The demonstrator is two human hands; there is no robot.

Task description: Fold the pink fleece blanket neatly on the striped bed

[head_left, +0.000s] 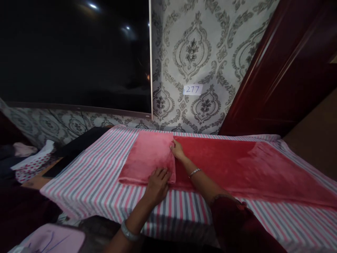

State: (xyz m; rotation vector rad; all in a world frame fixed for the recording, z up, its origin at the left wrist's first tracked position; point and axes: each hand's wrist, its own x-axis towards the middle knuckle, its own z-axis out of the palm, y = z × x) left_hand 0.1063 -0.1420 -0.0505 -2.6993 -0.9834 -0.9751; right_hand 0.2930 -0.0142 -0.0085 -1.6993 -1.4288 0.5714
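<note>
A red plush blanket [216, 158] lies lengthwise on a striped cloth. Its left end is doubled over into a lighter pink-red flap [150, 151], whose free edge runs from back to front. At the far part of that edge, my right hand [178, 149] has its fingers closed on the blanket. Closer to me, my left hand [158, 182] rests on the flap near its front edge, fingers laid out over the fabric. The thumb of my left hand is mostly hidden.
The striped cloth [92, 172] covers the table. Behind stand a large dark television [79, 52] and a patterned wall bearing a paper marked 277 [193, 89]. A dark red wooden door [268, 77] is at right. Clothes [28, 161] lie left, a pink seat [55, 239] at lower left.
</note>
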